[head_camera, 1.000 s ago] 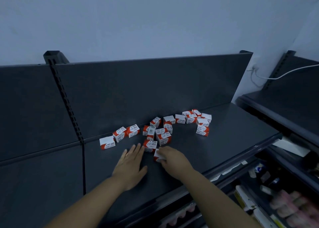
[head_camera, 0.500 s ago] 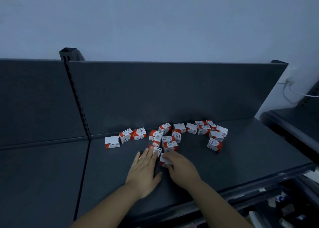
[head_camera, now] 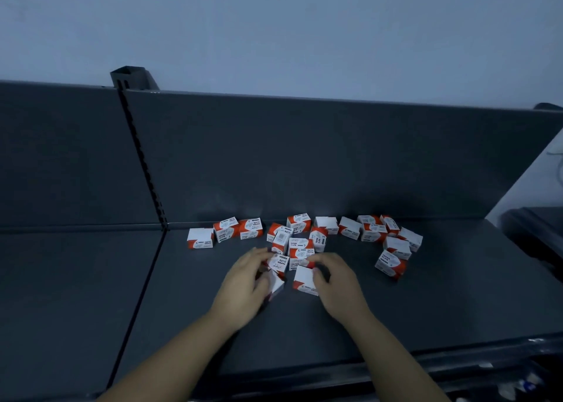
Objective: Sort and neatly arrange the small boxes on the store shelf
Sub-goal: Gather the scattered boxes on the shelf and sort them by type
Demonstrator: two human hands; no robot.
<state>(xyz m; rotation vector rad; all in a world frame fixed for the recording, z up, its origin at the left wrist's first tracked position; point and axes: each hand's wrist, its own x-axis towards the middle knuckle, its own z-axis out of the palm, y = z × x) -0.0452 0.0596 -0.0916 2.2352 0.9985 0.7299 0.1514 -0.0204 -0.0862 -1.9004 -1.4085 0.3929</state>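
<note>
Setting: dim store aisle, pale wall (head_camera: 274,20) above a dark grey back panel (head_camera: 304,158).
Surface: dark grey shelf (head_camera: 426,310), level; a slotted upright (head_camera: 140,158) splits it from the next bay on my left.
Stock: small red-and-white boxes (head_camera: 300,246), some printed "PAPER CLIPS", strewn in a loose band along the back of the shelf, facing every way.
Left end: three boxes (head_camera: 226,229) in a rough line close to the back panel.
Right end: a bunched cluster (head_camera: 373,232); one stray box (head_camera: 390,264) sits nearer to me, just beside it.
Left hand (head_camera: 243,286): fingers and thumb curled round a tilted box (head_camera: 275,284) at the near edge of the middle pile; grip closed on it.
Right hand (head_camera: 335,286): fingers bent over the far edge of a flat box (head_camera: 303,278), white face up, thumb at its right side; grip closed on it.
Spacing: the two held boxes lie just beside each other, a narrow strip of shelf between.
Contact: whether the tilted box clears the shelf, I cannot tell.
Forearms: both bare, reaching in from the bottom edge.
</note>
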